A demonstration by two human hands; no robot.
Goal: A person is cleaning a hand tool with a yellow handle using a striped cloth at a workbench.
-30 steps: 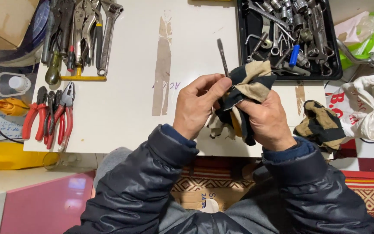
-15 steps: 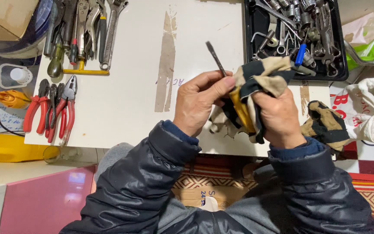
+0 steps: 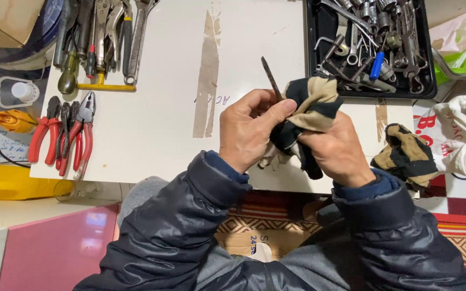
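The left hand [image 3: 252, 129] now pinches the rod [image 3: 271, 78] lower; the right hand [image 3: 338, 153] stays closed on the cloth [image 3: 311, 105], probably wiping its hidden end.

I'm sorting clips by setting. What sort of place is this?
Probably a home workshop or repair bench: red-handled pliers and wrenches lie on a white board, and a black tray holds sockets and keys.

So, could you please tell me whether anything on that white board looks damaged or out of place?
Yes: the board has long brown strips where its white surface has peeled. A second glove lies crumpled, hanging over the board's right edge. The pliers lie tidily.
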